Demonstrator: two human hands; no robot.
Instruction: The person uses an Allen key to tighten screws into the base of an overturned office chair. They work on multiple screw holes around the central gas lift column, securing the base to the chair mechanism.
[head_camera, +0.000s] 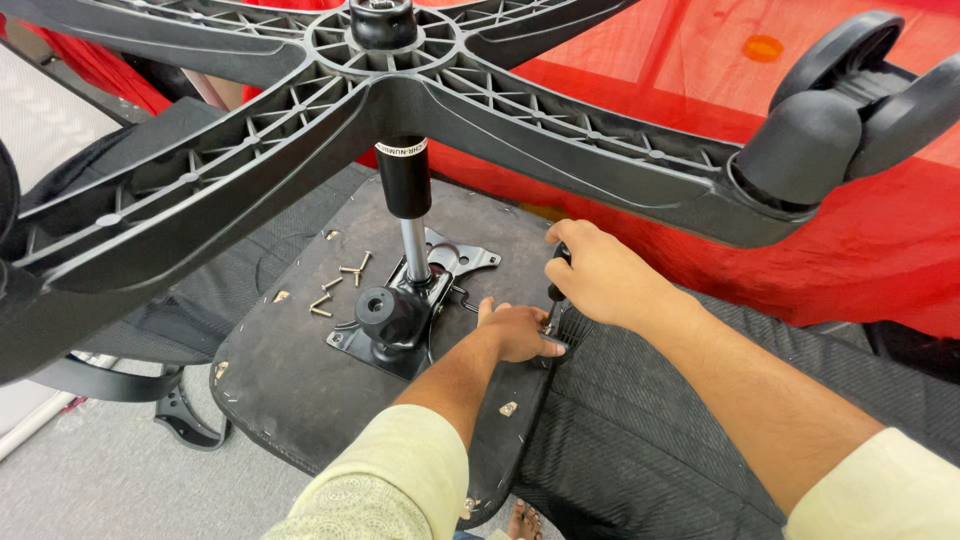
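An office chair lies upside down, seen from above by the person working on it. The underside of the seat (290, 390), a flat dark board, faces up. At its centre a black metal plate (400, 330) is fixed, and a chrome and black post (405, 200) rises from the plate to the five-armed plastic base (250, 150), which fills the top of the view. One caster wheel (850, 90) sits at the end of an arm on the right.

Both hands work at the right edge of the seat, just beside the plate. The right hand (600, 275) is clenched around a black tool handle (556, 275), probably a screwdriver; its long axis stands nearly upright, tip pointing down at the seat edge. The left hand (520, 330) lies directly below it, fingers curled and pressing on the seat rim beside the tool tip; whether it grasps anything cannot be told.

Several loose brass-coloured screws (340, 280) lie on the seat left of the plate, well apart from both hands and nearer the left. A band with small print circles the post. Red fabric (700, 80) lies behind.
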